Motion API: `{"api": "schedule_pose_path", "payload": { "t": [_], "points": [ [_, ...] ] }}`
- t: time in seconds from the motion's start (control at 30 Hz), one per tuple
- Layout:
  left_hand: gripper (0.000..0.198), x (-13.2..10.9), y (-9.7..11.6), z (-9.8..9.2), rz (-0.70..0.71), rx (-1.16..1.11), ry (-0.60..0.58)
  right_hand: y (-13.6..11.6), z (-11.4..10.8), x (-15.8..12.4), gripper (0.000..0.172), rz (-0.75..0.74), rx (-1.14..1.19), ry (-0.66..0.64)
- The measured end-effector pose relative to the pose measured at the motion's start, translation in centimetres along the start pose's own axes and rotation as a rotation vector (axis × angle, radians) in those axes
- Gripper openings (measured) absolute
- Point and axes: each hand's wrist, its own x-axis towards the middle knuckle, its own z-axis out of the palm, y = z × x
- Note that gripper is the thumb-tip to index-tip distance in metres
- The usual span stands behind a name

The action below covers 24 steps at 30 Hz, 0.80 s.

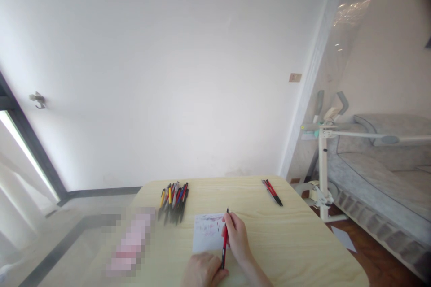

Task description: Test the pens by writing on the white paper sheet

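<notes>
A slim red pen [225,244] with black ends stands nearly upright in the view, over the right edge of a white sheet of paper [205,244]. My right hand [237,236] is closed around its upper part, with the thumb and fingers pinching it. The black lower end of the pen meets the curled fingers of my left hand [203,270], between forefinger and thumb. That hand lies just below the paper's near edge. Small reddish and dark marks cover the upper part of the sheet.
A bunch of mixed pens [173,202] lies at the back left of the light wooden table [286,251]. Two pens [272,193] lie at the back right. Behind stands a white wall [188,76]; exercise equipment [323,166] and a grey sofa [380,175] are at right.
</notes>
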Motion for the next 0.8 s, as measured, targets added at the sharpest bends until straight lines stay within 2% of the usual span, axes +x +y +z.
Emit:
{"api": "schedule_pose_path", "payload": {
  "t": [0.8],
  "points": [
    [0.016,-0.06,0.25,-0.18,-0.075,-0.046,-0.032,-0.27,0.08,-0.11,0.038,0.005,-0.009,0.024]
  ]
}}
